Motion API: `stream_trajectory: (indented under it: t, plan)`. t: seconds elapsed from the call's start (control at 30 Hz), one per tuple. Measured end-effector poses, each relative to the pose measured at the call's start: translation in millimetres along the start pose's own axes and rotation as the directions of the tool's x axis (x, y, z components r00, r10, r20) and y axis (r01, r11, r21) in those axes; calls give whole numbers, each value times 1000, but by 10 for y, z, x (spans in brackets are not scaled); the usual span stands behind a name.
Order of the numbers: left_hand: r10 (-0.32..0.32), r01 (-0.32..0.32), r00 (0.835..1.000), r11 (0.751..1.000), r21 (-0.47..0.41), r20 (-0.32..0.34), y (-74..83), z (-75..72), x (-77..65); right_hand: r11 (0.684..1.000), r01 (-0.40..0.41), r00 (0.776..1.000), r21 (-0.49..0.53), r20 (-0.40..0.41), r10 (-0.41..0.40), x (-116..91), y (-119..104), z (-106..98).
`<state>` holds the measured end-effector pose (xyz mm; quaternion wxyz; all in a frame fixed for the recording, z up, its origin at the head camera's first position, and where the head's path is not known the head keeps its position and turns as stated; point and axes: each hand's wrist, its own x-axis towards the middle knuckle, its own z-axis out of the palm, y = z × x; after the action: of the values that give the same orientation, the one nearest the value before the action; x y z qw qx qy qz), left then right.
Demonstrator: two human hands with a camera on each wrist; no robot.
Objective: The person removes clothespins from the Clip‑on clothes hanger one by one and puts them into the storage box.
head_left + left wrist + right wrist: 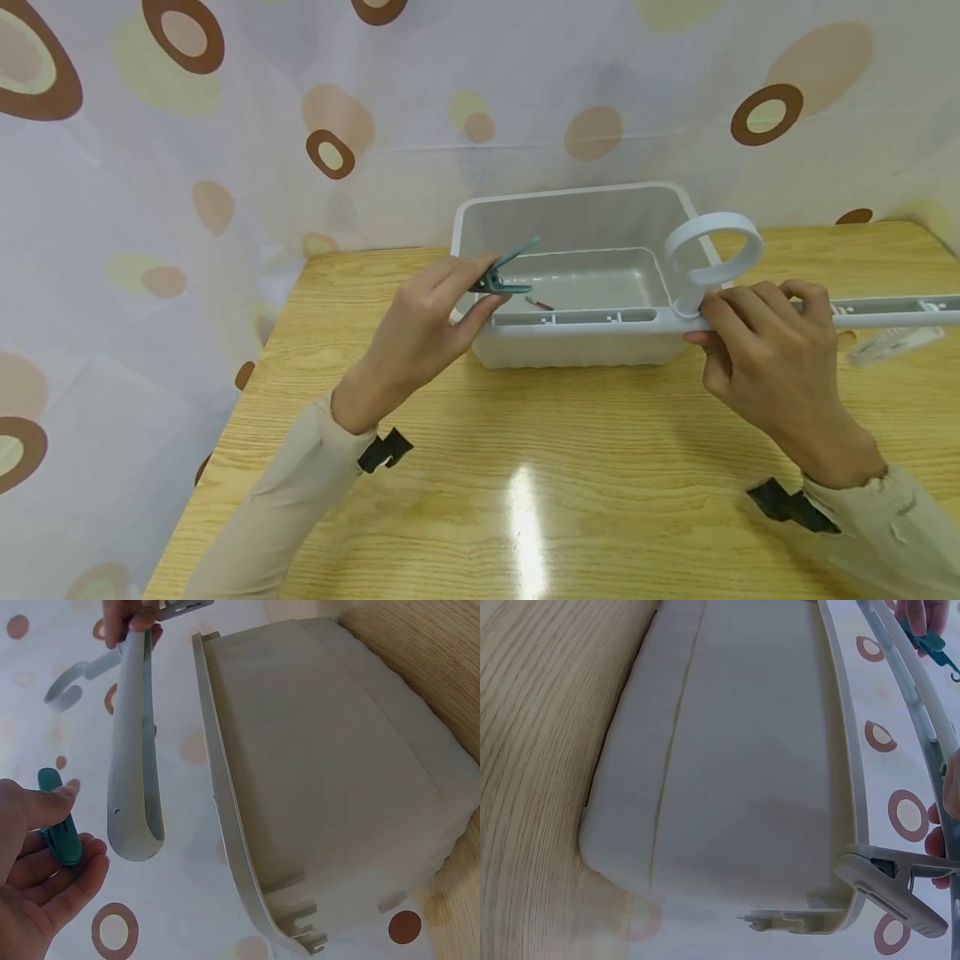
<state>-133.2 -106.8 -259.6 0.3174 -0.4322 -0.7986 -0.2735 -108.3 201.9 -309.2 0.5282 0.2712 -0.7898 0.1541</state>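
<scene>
Between the thumb and fingers of my left hand (pixel 423 321) is a teal clip (pixel 504 275), its arms spread apart in the head view. My right hand (pixel 780 358) grips a white clothes hanger (pixel 577 323) close to the base of its round open hook (pixel 720 221). The hanger lies level across the front of a white bin (pixel 577 354), above its near rim. On the hanger's right side hangs a pale clip (pixel 892 889). My left hand, with the teal clip, is beside the hanger's left end.
Inside the bin lies a small reddish-brown thing (pixel 538 303), too small to make out. The bin stands on a wooden table (pixel 420 500) near its back edge. Behind it hangs a patterned cloth (pixel 420 125) with circles.
</scene>
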Motion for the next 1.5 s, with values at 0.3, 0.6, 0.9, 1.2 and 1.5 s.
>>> stream_trajectory:
  t: [0.3, 0.6, 0.9, 1.2, 1.5]
  plan:
    - [-23, 23, 1000, 1000, -14, 19, -65, 32, 73, 1000, 1, 1000, 2, 7, -1, -13, 12, -3]
    - [-37, 38, 999, 999, -18, 28, -125, 49, 136, 1000, 7, 1000, 3, 7, -7, -9, 13, 1]
    - [-53, 54, 996, 999, -6, 68, -152, 45, 207, 1000, 9, 1000, 5, 8, -9, 1, 8, -2]
    - [-57, 60, 994, 998, -21, 97, -193, 53, 265, 1000, 8, 1000, 5, 17, -8, -16, 10, -1]
    - [-61, 64, 991, 998, -23, 119, -264, 85, 310, 1000, 15, 1000, 7, 10, -15, -28, 11, 15]
